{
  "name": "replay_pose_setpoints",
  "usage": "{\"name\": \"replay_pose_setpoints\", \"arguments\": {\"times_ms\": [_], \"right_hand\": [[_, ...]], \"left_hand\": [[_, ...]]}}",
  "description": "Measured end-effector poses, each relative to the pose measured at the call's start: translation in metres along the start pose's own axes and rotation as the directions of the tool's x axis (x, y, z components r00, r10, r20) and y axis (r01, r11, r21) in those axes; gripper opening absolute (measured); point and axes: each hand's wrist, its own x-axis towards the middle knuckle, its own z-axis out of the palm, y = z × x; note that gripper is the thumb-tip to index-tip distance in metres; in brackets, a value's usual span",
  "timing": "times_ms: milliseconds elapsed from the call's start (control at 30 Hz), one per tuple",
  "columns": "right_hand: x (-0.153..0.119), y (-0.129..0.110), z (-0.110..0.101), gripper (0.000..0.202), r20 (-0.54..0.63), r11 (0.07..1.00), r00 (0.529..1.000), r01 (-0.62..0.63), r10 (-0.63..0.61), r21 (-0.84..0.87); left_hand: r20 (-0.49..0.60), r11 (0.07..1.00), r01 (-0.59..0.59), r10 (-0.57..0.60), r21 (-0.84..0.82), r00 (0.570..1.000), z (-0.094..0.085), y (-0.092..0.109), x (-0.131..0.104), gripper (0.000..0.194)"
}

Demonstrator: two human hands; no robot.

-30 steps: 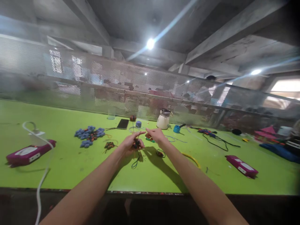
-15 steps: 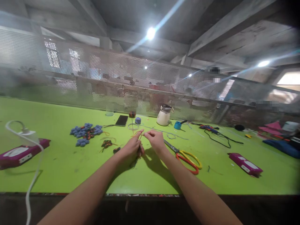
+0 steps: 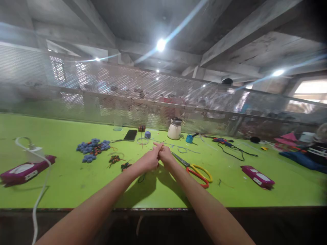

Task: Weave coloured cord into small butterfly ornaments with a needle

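Observation:
My left hand [image 3: 152,159] and my right hand [image 3: 166,154] meet above the green table [image 3: 97,190], fingers bent and pressed together. What they grip between them is hidden. Scissors [image 3: 194,170] with red and yellow handles lie just right of my right hand. Close to my left wrist is a small dark knotted piece [image 3: 125,166], and a similar orange and black one [image 3: 114,159] sits further left. Beyond those is a cluster of blue knotted flowers [image 3: 89,147]. Loops of pale cord [image 3: 142,140] rest behind my hands.
A phone [image 3: 130,135], a blue yarn ball [image 3: 147,134], a white jug [image 3: 174,129] and a blue pot [image 3: 189,138] stand or lie at the back. Purple boxes [image 3: 257,177] are on both sides. A white cable [image 3: 38,200] hangs over the left front edge. Behind runs a perforated screen [image 3: 127,88].
My hands have come together and now touch, where a gap and a thin cord showed between them. The whole view has shifted slightly.

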Motion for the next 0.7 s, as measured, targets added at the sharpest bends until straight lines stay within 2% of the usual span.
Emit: {"name": "replay_pose_setpoints", "arguments": {"times_ms": [133,233,333,433,500,533,600,700], "right_hand": [[-0.003,-0.011,-0.010,0.023,-0.127,0.984,0.992,0.017,0.006,0.178],[-0.008,-0.023,-0.016,0.025,-0.194,0.956,0.981,0.068,-0.012,0.286],[-0.020,-0.031,-0.015,0.039,-0.194,0.942,0.981,0.077,-0.013,0.328],[-0.043,-0.030,-0.010,0.063,-0.161,0.954,0.987,0.038,0.011,0.296],[-0.061,-0.023,-0.007,0.072,-0.088,0.976,0.995,-0.029,0.049,0.217],[-0.069,-0.018,-0.005,0.075,-0.061,0.975,0.994,-0.073,0.087,0.208],[-0.081,-0.003,-0.002,0.076,0.027,0.969,0.991,-0.137,0.135,0.205],[-0.085,0.026,0.000,0.075,0.013,0.951,0.992,-0.124,0.125,0.285]], "left_hand": [[-0.049,0.999,-0.040,0.041,0.024,0.998,0.015,0.004,-0.016,0.079],[-0.022,0.999,-0.037,0.037,0.017,0.999,0.018,0.007,-0.024,0.070],[0.132,0.999,-0.039,0.041,-0.020,0.990,0.006,0.021,-0.028,0.053],[0.368,0.999,-0.034,0.044,-0.033,0.929,-0.029,0.039,-0.021,0.034],[0.501,1.000,0.013,-0.015,0.009,0.865,-0.063,0.045,-0.003,0.037],[0.536,0.991,0.089,-0.129,0.101,0.834,-0.080,0.044,0.012,0.038],[0.445,0.977,0.130,-0.194,0.171,0.874,-0.111,0.035,0.052,0.035],[0.151,0.949,0.150,-0.197,0.276,0.969,-0.140,0.004,0.127,0.029]]}}
